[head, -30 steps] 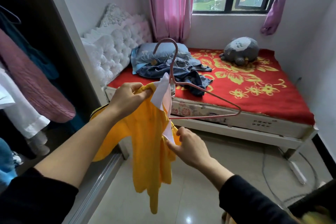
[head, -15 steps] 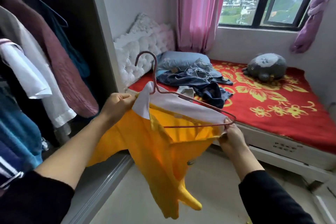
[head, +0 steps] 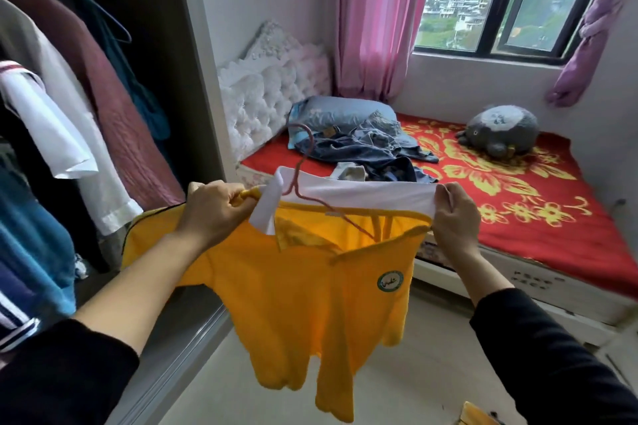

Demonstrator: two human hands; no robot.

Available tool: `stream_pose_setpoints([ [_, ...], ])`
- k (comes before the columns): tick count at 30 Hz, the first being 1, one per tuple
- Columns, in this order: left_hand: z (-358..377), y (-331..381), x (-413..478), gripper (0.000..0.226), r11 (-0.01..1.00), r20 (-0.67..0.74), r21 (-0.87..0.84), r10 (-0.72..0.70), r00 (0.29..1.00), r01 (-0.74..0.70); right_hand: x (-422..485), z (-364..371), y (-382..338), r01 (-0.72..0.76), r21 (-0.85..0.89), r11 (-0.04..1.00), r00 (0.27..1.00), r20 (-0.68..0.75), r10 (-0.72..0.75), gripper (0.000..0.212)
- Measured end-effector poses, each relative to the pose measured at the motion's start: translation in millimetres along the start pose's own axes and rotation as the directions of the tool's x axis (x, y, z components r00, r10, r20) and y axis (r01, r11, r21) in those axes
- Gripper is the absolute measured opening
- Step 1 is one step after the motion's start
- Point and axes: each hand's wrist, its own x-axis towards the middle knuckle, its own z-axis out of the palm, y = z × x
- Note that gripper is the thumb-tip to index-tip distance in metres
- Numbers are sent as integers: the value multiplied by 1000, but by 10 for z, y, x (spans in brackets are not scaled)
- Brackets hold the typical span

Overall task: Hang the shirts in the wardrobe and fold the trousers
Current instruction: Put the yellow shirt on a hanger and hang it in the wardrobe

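Observation:
A yellow polo shirt (head: 303, 293) with a white collar and a round chest badge hangs spread between my hands in front of me. My left hand (head: 215, 209) grips its left shoulder. My right hand (head: 454, 212) pinches the right end of the collar. A pink wire hanger (head: 309, 162) sits inside the neck opening, its hook standing up above the collar. The open wardrobe (head: 148, 28) is on the left, with several garments hanging in it. Blue denim trousers (head: 366, 148) lie crumpled on the red bed.
The bed (head: 518, 197) with a red floral cover fills the right side, with a blue pillow (head: 341, 110) and a grey plush toy (head: 500, 129) on it. The wardrobe's sliding-door rail (head: 179, 355) runs along the floor at lower left. Pale tiled floor lies below the shirt.
My right hand went from the shirt's front up to the right end of the collar. The shirt is now spread wide over the hanger. My view turned toward the wardrobe.

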Motion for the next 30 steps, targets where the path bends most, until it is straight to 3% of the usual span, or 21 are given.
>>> stream_pose_setpoints([
  [3, 75, 69, 30, 60, 1000, -17, -23, 4, 1000, -4, 0, 87, -315, -58, 171, 984, 991, 126, 37, 25],
  [6, 164, 176, 73, 63, 992, -22, -124, 6, 1000, -9, -70, 237, -708, -10, 308, 951, 948, 305, -88, 25],
  [10, 130, 261, 122, 57, 966, -27, -260, -16, 999, 9, -63, 437, -977, 183, 216, 959, 874, 410, -259, 33],
  [13, 42, 286, 170, 63, 956, -18, -294, -24, 1000, 18, -56, 534, -1029, 250, 15, 968, 885, 402, -235, 50],
  [16, -88, 296, 207, 64, 952, 26, -307, 11, 1000, -2, 15, 533, -1141, 320, -165, 933, 916, 305, -260, 57],
  [20, -304, 89, 261, 60, 963, 5, -262, -59, 998, 58, 375, 439, -1259, 267, -75, 961, 950, 192, -248, 55],
  [24, -363, 57, 320, 60, 940, -36, -318, -145, 989, 126, 563, 375, -1370, 317, -36, 948, 939, 155, -308, 46],
  [27, -367, 82, 407, 78, 920, -62, -363, -182, 981, 147, 587, 313, -1513, 448, -94, 889, 884, 192, -425, 30],
  [30, -388, 116, 521, 86, 907, -59, -392, -192, 980, 154, 508, 346, -1652, 672, -199, 713, 736, 287, -614, 37],
])
